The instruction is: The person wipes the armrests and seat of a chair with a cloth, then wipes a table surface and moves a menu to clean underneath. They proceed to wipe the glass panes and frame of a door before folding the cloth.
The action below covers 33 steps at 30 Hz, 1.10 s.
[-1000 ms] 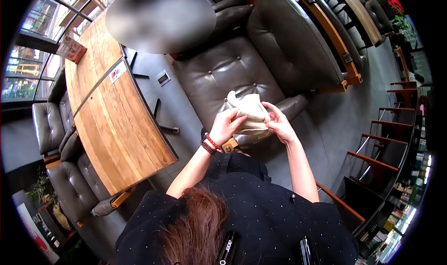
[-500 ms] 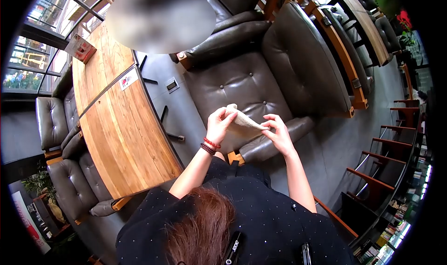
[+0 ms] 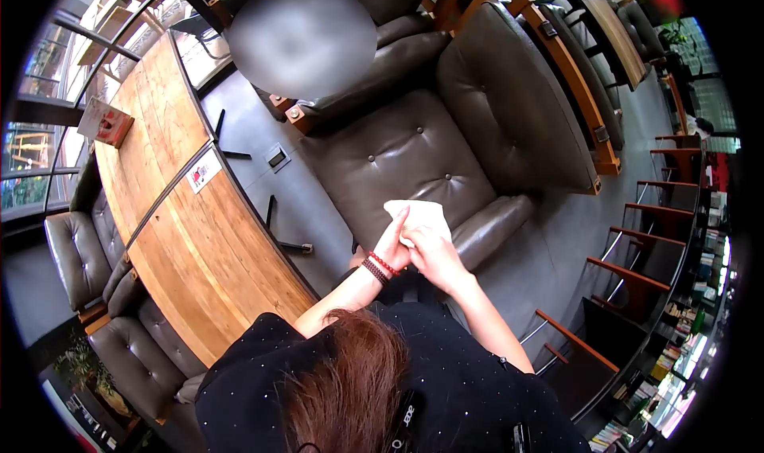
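Note:
A pale, folded cloth shows above my fingers, over the seat of the dark leather armchair. My left hand, with red and dark bead bracelets on its wrist, grips the cloth from the left, its thumb lying along it. Pressed close against it, my right hand has its fingers bent over the lower part of the cloth. The two hands overlap, so some fingertips and the cloth's lower edge are hidden.
On the left stands a long wooden table bearing a small printed card and a box-like stand. Leather seats line its far side. Wood-edged chairs and bookshelves are on the right.
The cloth was stretched between my two separated hands; now it is folded. My right hand has moved left against my left hand. The camera view has shifted slightly.

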Each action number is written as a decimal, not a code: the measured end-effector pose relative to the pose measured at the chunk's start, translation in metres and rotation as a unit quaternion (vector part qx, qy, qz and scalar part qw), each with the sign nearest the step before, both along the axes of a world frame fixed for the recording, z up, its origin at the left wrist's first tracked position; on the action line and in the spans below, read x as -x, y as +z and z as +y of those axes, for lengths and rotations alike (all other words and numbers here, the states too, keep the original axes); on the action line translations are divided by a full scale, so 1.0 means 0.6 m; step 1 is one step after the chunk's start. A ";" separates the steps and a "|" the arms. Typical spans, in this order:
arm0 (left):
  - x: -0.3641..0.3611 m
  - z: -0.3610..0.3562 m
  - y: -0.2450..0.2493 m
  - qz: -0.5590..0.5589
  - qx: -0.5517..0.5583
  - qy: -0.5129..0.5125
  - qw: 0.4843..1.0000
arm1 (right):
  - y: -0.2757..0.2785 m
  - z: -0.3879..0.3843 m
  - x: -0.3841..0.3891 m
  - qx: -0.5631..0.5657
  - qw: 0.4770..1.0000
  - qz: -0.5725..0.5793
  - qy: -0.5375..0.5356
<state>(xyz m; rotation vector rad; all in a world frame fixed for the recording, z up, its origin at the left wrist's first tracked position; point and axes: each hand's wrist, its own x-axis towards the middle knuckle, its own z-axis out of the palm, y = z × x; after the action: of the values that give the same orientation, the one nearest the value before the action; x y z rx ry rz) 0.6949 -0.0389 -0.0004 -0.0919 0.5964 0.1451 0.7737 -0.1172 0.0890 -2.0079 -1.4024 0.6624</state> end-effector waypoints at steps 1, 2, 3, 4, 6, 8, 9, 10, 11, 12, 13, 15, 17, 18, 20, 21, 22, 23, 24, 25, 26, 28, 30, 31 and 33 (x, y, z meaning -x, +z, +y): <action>0.001 0.013 -0.018 -0.044 0.045 -0.038 0.997 | 0.007 0.002 0.009 0.010 1.000 -0.010 -0.009; 0.004 0.023 -0.028 -0.055 0.048 -0.049 0.996 | 0.005 -0.001 0.011 0.005 1.000 -0.013 -0.003; 0.006 0.033 -0.037 -0.066 0.050 -0.060 0.995 | 0.003 -0.003 0.011 -0.001 1.000 -0.015 0.005; 0.006 0.042 -0.041 -0.031 0.017 -0.057 0.998 | 0.005 -0.006 0.011 0.015 1.000 0.008 -0.020; 0.009 0.062 -0.050 0.021 -0.049 -0.048 0.997 | 0.010 -0.018 0.007 0.047 0.995 0.059 -0.066; 0.017 0.092 -0.038 0.063 -0.106 -0.031 0.992 | 0.021 -0.028 -0.003 0.077 0.988 0.087 -0.097; 0.021 0.106 -0.033 0.092 -0.140 -0.023 0.986 | 0.025 -0.033 -0.008 0.083 0.983 0.114 -0.120; 0.027 0.119 -0.030 0.113 -0.166 -0.010 0.980 | 0.026 -0.041 -0.015 0.093 0.983 0.104 -0.120; 0.033 0.131 -0.037 0.132 -0.208 -0.009 0.969 | 0.021 -0.051 -0.022 0.095 0.982 0.103 -0.127; 0.041 0.142 -0.056 0.166 -0.255 0.002 0.953 | 0.023 -0.059 -0.029 0.101 0.980 0.106 -0.136; 0.048 0.154 -0.073 0.199 -0.302 0.011 0.932 | 0.025 -0.068 -0.036 0.106 0.977 0.110 -0.146; 0.060 0.183 -0.092 0.269 -0.352 0.029 0.896 | 0.005 -0.100 -0.063 0.070 0.984 0.070 -0.147; 0.070 0.212 -0.154 0.332 -0.373 0.052 0.865 | 0.019 -0.125 -0.100 0.067 0.977 0.067 -0.191; 0.073 0.229 -0.180 0.364 -0.373 0.053 0.852 | 0.014 -0.144 -0.128 0.056 0.975 0.051 -0.207; 0.069 0.256 -0.199 0.378 -0.380 0.064 0.842 | 0.015 -0.176 -0.196 0.045 0.967 0.047 -0.248; 0.066 0.268 -0.224 0.400 -0.387 0.082 0.827 | 0.015 -0.190 -0.232 0.034 0.960 0.042 -0.274; 0.063 0.283 -0.249 0.428 -0.398 0.090 0.807 | 0.016 -0.201 -0.267 0.031 0.949 0.055 -0.307; 0.063 0.297 -0.277 0.458 -0.408 0.096 0.784 | 0.004 -0.216 -0.308 0.030 0.941 0.060 -0.331; 0.065 0.306 -0.313 0.470 -0.450 0.115 0.751 | 0.003 -0.217 -0.336 0.028 0.940 0.045 -0.336; 0.064 0.317 -0.350 0.481 -0.492 0.132 0.714 | -0.009 -0.222 -0.362 0.020 0.940 0.040 -0.338; 0.058 0.327 -0.378 0.504 -0.493 0.142 0.695 | -0.026 -0.223 -0.380 0.027 0.942 0.009 -0.334; 0.059 0.349 -0.454 0.573 -0.507 0.096 0.637 | -0.079 -0.233 -0.404 0.036 0.944 -0.048 -0.326; 0.059 0.344 -0.505 0.623 -0.509 0.050 0.592 | -0.153 -0.255 -0.406 0.095 0.939 -0.133 -0.303; 0.045 0.339 -0.501 0.654 -0.504 0.011 0.564 | -0.194 -0.269 -0.397 0.126 0.932 -0.178 -0.289; 0.018 0.339 -0.514 0.674 -0.481 -0.043 0.559 | -0.306 -0.318 -0.375 0.289 0.863 -0.212 -0.356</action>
<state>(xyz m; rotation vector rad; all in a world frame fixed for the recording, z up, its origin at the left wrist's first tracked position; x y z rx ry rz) 0.6841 0.1646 -0.3085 1.2713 1.9950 0.4392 0.9987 -0.3082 -0.0944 -3.0457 -0.5516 0.3160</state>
